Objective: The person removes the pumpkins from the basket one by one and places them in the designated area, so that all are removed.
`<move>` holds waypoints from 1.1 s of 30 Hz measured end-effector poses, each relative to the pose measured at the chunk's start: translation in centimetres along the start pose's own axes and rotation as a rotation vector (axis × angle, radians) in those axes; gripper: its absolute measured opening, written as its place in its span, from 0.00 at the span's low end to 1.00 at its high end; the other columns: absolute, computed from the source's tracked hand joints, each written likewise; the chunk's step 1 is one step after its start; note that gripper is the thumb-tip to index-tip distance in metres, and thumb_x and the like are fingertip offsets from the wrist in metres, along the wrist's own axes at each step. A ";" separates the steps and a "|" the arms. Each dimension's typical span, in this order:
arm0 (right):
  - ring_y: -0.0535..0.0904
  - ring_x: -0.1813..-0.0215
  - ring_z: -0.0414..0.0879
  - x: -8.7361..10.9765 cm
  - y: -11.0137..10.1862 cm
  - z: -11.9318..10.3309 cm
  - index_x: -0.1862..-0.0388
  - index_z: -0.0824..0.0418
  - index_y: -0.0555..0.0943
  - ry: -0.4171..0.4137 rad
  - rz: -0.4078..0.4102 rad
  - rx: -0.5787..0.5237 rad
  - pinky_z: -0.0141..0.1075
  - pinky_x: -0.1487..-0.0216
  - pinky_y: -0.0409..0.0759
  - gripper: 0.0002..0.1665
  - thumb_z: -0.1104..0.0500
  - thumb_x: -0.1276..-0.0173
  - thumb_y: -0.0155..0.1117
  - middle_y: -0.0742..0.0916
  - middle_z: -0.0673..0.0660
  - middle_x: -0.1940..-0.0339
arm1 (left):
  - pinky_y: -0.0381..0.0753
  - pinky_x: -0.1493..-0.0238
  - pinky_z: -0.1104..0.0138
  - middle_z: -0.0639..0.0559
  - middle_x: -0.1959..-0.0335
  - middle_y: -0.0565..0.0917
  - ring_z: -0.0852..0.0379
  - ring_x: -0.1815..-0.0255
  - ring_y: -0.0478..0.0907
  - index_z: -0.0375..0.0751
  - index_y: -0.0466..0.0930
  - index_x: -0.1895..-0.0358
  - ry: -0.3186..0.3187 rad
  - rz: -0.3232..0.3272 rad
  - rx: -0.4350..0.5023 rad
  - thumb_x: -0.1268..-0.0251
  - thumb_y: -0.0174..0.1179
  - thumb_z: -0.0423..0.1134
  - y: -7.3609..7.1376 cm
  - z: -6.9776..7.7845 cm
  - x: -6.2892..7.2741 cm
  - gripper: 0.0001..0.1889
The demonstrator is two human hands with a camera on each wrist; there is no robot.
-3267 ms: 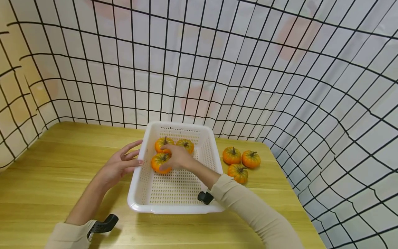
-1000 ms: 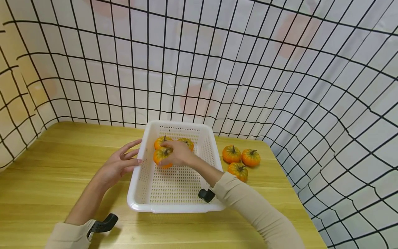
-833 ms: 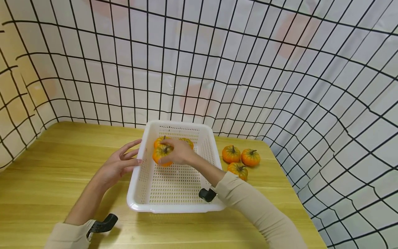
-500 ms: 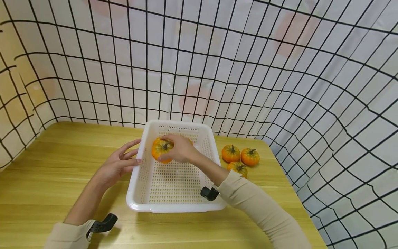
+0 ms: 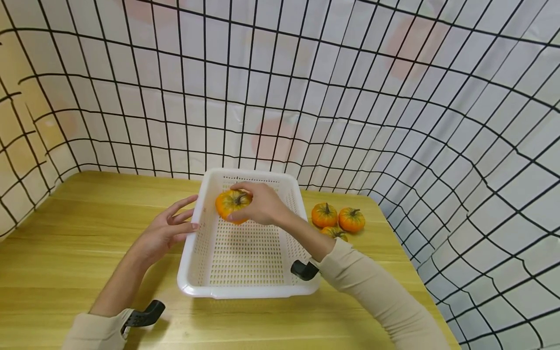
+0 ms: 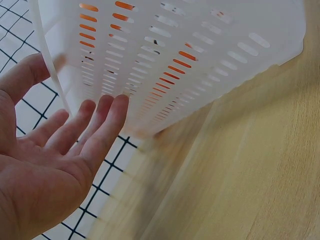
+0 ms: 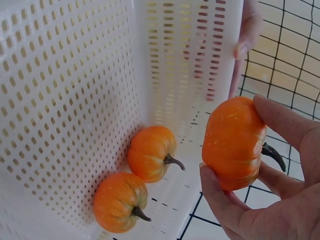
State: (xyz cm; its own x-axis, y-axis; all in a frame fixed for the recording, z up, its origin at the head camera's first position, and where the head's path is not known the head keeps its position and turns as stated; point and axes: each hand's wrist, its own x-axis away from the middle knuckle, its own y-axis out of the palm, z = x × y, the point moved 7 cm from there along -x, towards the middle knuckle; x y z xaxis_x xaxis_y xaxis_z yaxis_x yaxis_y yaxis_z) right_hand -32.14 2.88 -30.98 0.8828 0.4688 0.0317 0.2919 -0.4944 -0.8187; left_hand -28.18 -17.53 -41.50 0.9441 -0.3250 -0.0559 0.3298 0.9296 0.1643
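In the head view, my right hand (image 5: 261,205) grips a small orange pumpkin (image 5: 230,205) by its sides, above the floor of a white perforated basket (image 5: 249,292). The right wrist view shows this held pumpkin (image 7: 234,142) between thumb and fingers, its dark stem toward the palm. Two other pumpkins, one upper (image 7: 150,154) and one lower (image 7: 117,205), lie inside the basket; in the head view they are mostly hidden. My left hand (image 5: 164,233) steadies the basket's left side. Its fingers are fairly straight by the outer wall (image 6: 165,50), with the thumb at the rim.
Three more pumpkins, at left (image 5: 324,215), right (image 5: 351,220) and front (image 5: 335,234), sit on the wooden table (image 5: 87,218) right of the basket; my right arm partly covers the front one. A black wire grid (image 5: 245,102) stands behind and at both sides.
My right hand has lifted one pumpkin off the basket floor, up and away from me, then slightly right. It now covers the two pumpkins behind. My left hand has barely moved.
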 end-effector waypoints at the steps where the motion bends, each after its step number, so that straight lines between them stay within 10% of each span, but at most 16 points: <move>1: 0.75 0.33 0.54 0.1 -0.2 0.0 0.30 0.46 0.77 0.002 0.005 0.003 0.50 0.33 0.75 0.42 0.48 0.46 0.80 0.80 0.53 0.31 | 0.87 0.48 0.60 0.61 0.36 0.79 0.57 0.44 0.85 0.46 0.49 0.18 0.001 0.000 -0.001 0.29 0.60 0.29 0.0 0.0 0.0 0.41; 33: 0.73 0.30 0.57 2.4 -4.6 2.8 0.29 0.45 0.76 0.049 0.060 -0.001 0.53 0.36 0.79 0.43 0.46 0.44 0.81 0.80 0.55 0.31 | 0.87 0.48 0.60 0.58 0.35 0.79 0.56 0.43 0.84 0.46 0.49 0.19 -0.010 -0.003 0.033 0.30 0.60 0.28 0.1 0.3 0.0 0.41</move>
State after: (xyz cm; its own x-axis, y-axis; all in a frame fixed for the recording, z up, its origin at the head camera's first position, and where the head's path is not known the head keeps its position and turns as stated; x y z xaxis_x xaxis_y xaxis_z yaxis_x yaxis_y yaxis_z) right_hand -32.42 8.32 -28.80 0.9157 0.4016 0.0108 0.2384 -0.5214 -0.8193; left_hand -28.18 -17.44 -41.22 0.9428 -0.3300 -0.0468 0.3326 0.9225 0.1961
